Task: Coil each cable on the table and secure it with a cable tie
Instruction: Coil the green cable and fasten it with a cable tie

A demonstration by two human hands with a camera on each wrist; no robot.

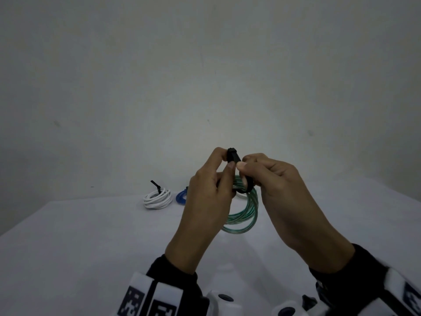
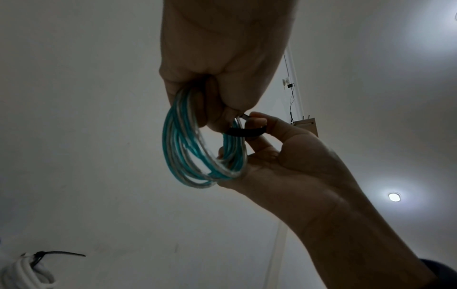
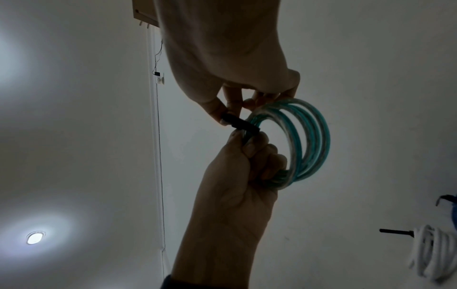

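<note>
I see both hands, left hand (image 1: 206, 190) and right hand (image 1: 276, 188), pinching one black tie (image 1: 235, 159) on one green coil (image 1: 245, 215), frame centre; one white coil (image 1: 157, 198), one blue coil (image 1: 181, 197) left of them.

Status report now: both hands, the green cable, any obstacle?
Left hand grips green coil; right hand pinches black tie around it. White coil already tied. Nothing blocking.

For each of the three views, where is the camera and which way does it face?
Head: worn on the head, looking forward and down at both hands, left hand and right hand, with the green cable coil and black cable tie above the table; sleeves show.
Left wrist: faces upward along the left hand, ceiling behind.
Right wrist: faces upward along the right hand, ceiling behind.
Shared: all show the coil, the tie and the white cable coil.
</note>
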